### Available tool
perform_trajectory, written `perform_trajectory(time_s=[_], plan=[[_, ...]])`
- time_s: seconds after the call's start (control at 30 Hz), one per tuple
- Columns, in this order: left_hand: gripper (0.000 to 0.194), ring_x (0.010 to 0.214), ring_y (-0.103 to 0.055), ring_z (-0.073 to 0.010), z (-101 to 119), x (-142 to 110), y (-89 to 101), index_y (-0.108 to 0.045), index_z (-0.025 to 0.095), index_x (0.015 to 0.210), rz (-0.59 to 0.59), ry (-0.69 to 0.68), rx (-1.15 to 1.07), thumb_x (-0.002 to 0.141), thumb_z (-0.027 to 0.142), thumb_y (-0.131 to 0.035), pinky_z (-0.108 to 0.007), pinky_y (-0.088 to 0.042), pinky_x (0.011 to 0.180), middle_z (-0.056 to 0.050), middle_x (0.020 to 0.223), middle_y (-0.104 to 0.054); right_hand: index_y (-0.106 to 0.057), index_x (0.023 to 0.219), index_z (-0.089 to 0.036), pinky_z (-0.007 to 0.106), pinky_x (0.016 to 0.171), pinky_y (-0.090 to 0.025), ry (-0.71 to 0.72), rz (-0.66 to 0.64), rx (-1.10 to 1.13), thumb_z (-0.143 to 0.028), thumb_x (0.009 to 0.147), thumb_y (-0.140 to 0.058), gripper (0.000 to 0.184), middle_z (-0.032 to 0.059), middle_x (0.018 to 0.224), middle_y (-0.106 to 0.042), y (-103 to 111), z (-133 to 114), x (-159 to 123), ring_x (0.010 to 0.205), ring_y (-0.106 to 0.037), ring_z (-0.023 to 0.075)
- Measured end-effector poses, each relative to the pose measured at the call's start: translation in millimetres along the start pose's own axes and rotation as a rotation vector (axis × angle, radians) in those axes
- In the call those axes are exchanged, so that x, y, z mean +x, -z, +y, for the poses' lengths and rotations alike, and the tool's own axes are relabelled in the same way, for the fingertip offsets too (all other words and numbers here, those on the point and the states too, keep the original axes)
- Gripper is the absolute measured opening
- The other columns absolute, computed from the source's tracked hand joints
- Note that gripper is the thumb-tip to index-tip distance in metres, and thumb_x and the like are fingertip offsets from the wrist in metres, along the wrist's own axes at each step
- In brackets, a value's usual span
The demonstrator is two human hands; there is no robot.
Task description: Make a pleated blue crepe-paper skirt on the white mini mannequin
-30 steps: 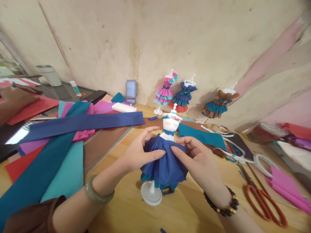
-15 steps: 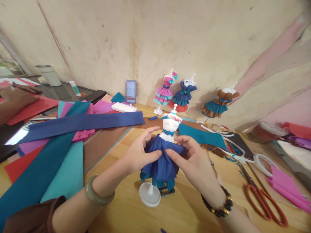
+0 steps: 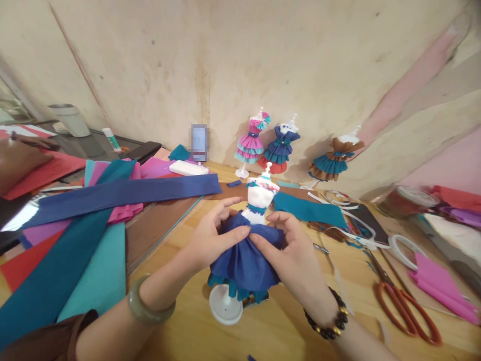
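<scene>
A small white dress-form mannequin (image 3: pixel 260 193) leans away from me, the disc of its round white base (image 3: pixel 226 305) facing me. Round its waist sits a gathered blue skirt (image 3: pixel 240 260) over a ruffled teal layer (image 3: pixel 219 281). My left hand (image 3: pixel 218 235) pinches the skirt's top edge on the left, thumb in front and fingers behind. On the other side my right hand (image 3: pixel 293 245) pinches the same edge, its thumb tip close to the left thumb. A teal band (image 3: pixel 256 209) circles the torso above the skirt.
Against the wall stand a pink dress form (image 3: pixel 250 143), a blue one (image 3: pixel 281 145) and a brown one (image 3: pixel 336 158). Orange-handled scissors (image 3: pixel 408 311) lie right, coloured strips (image 3: pixel 124 193) left. A co-worker's hand (image 3: pixel 22 163) is far left. A phone (image 3: pixel 199 143) stands behind.
The whole view has shifted slightly. My thumbs are a little higher at the skirt's top edge, and the blue skirt spreads wider and smoother below them. Both hands keep their pinch.
</scene>
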State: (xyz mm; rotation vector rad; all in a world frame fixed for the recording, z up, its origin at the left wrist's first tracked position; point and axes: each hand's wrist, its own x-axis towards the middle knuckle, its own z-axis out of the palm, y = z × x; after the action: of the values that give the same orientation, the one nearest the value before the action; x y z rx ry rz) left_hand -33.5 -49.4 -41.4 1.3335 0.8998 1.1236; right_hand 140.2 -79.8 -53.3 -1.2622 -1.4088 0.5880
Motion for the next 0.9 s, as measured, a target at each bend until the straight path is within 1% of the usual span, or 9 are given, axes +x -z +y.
perform_trajectory(time_s=[0.17,0.33,0.43,0.5,0.6,0.67,0.77,0.83,0.9], plan=[[0.064,0.095,-0.067,-0.0243,-5,1,-0.1,-0.06,0.02,0.127,0.03,0.032,-0.056,0.07,0.034,-0.084,-0.035,-0.05,0.084,-0.008,0.101,-0.072,-0.061,0.093,-0.024,0.032,0.063,-0.055,-0.034,-0.046,0.02,-0.038,0.074,-0.076,0.028,0.0024,0.085,-0.071,6,-12,0,0.072,-0.067,0.02],[0.058,0.102,-0.067,-0.026,-3,0,-0.9,-0.061,0.02,0.124,0.053,-0.001,-0.065,0.073,0.036,-0.083,-0.034,-0.049,0.086,-0.009,0.105,-0.073,-0.066,0.086,-0.022,0.032,0.061,-0.053,-0.057,-0.106,-0.026,-0.043,0.084,-0.068,0.02,0.0003,0.069,-0.067,18,-20,2,0.065,-0.064,0.0186],[0.057,0.103,-0.067,-0.0267,-2,-1,-1.8,-0.06,0.019,0.125,0.043,-0.016,-0.061,0.074,0.035,-0.082,-0.034,-0.049,0.087,-0.011,0.109,-0.073,-0.066,0.08,-0.022,0.03,0.061,-0.053,0.028,-0.095,-0.055,-0.036,0.085,-0.068,0.015,0.0,0.069,-0.067,20,-22,2,0.064,-0.063,0.0171],[0.059,0.103,-0.068,-0.0271,-3,-1,-1.9,-0.06,0.019,0.126,0.032,-0.023,-0.048,0.074,0.034,-0.082,-0.035,-0.049,0.087,-0.011,0.11,-0.074,-0.066,0.078,-0.022,0.03,0.063,-0.054,0.126,-0.107,-0.057,-0.03,0.086,-0.068,0.011,0.001,0.074,-0.069,19,-23,0,0.069,-0.066,0.0172],[0.058,0.108,-0.067,-0.028,-3,-1,-1.5,-0.06,0.02,0.126,0.04,-0.038,-0.025,0.074,0.032,-0.081,-0.035,-0.049,0.091,-0.011,0.112,-0.075,-0.066,0.078,-0.023,0.029,0.067,-0.055,0.262,-0.125,-0.068,-0.022,0.087,-0.067,0.009,0.0014,0.077,-0.07,17,-27,-5,0.074,-0.068,0.0169],[0.057,0.11,-0.067,-0.0283,-3,-1,-1.4,-0.06,0.02,0.126,0.046,-0.044,-0.006,0.074,0.032,-0.081,-0.036,-0.049,0.093,-0.011,0.113,-0.075,-0.066,0.079,-0.023,0.028,0.067,-0.055,0.306,-0.122,-0.085,-0.018,0.087,-0.066,0.009,0.0009,0.076,-0.071,15,-29,-8,0.073,-0.068,0.0158],[0.056,0.109,-0.068,-0.0287,-1,-2,-2.1,-0.059,0.019,0.126,0.047,-0.049,0.031,0.075,0.033,-0.079,-0.037,-0.049,0.095,-0.012,0.115,-0.075,-0.067,0.08,-0.023,0.027,0.066,-0.056,0.299,-0.088,-0.118,-0.019,0.086,-0.067,0.008,0.0007,0.076,-0.072,14,-29,-10,0.071,-0.069,0.0155],[0.058,0.112,-0.067,-0.0295,1,-2,-2.7,-0.058,0.018,0.127,0.042,-0.054,0.055,0.075,0.033,-0.078,-0.038,-0.048,0.096,-0.013,0.116,-0.075,-0.069,0.084,-0.023,0.028,0.067,-0.057,0.261,-0.053,-0.136,-0.023,0.085,-0.068,0.002,0.0013,0.079,-0.075,14,-29,-10,0.072,-0.07,0.0165],[0.061,0.113,-0.066,-0.0302,3,-3,-2.6,-0.056,0.016,0.13,0.032,-0.056,0.085,0.076,0.033,-0.078,-0.039,-0.048,0.097,-0.014,0.116,-0.074,-0.072,0.085,-0.023,0.028,0.068,-0.057,0.219,-0.048,-0.152,-0.025,0.085,-0.069,0.004,0.0016,0.082,-0.077,14,-28,-9,0.074,-0.072,0.0172]])
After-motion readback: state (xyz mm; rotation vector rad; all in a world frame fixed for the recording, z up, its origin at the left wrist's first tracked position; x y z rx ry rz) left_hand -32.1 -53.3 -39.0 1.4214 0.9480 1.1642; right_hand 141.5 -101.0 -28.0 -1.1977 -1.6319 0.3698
